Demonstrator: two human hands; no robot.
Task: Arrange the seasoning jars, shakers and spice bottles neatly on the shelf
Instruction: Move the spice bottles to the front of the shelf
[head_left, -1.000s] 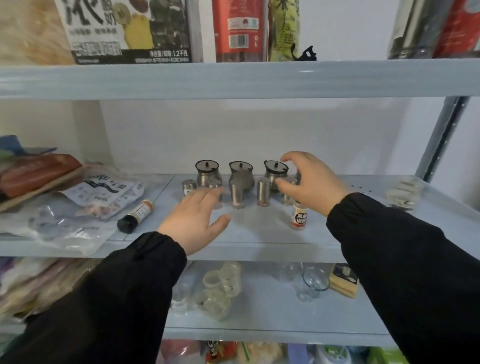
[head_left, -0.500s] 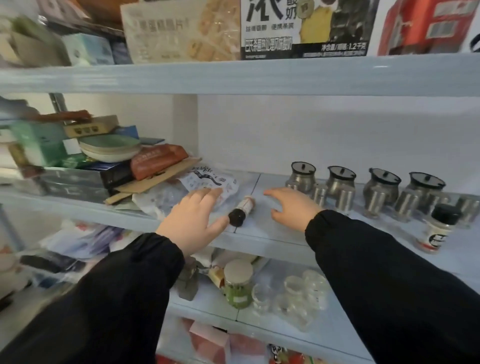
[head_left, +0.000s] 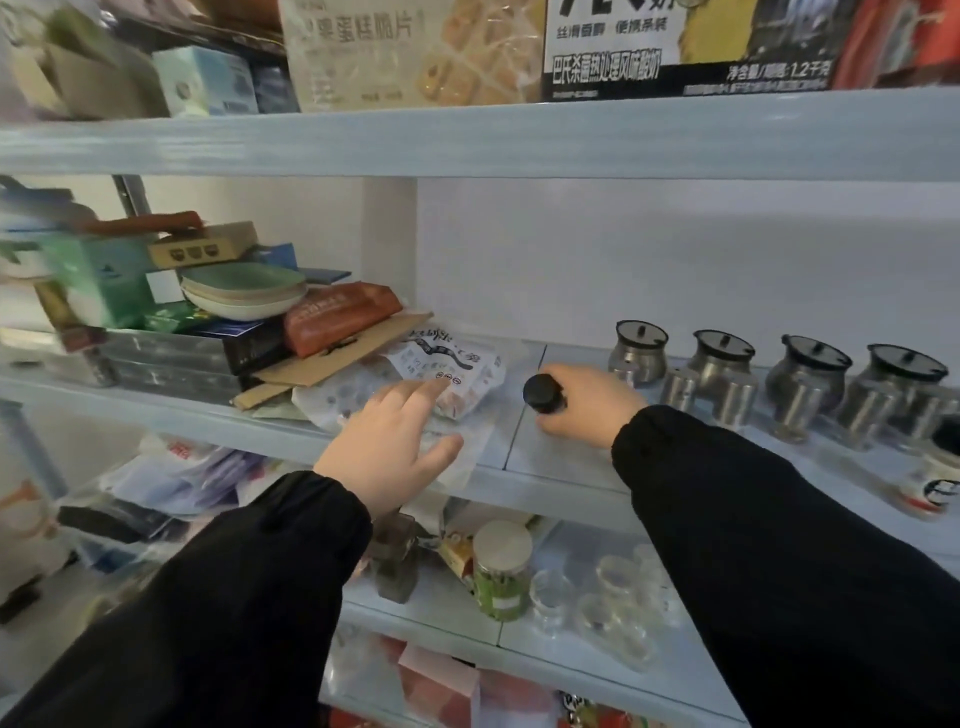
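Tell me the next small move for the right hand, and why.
Probably carry the black-capped bottle rightward and stand it upright by the row of steel jars. The right hand grips it left of that row, apart from the matching bottle at the right edge.

stacked bowls on boxes, left | red packet beside them | cardboard sheet beneath packet

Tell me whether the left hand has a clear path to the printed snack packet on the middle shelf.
Probably yes: the left hand hovers open beside the snack packet, with nothing between them.
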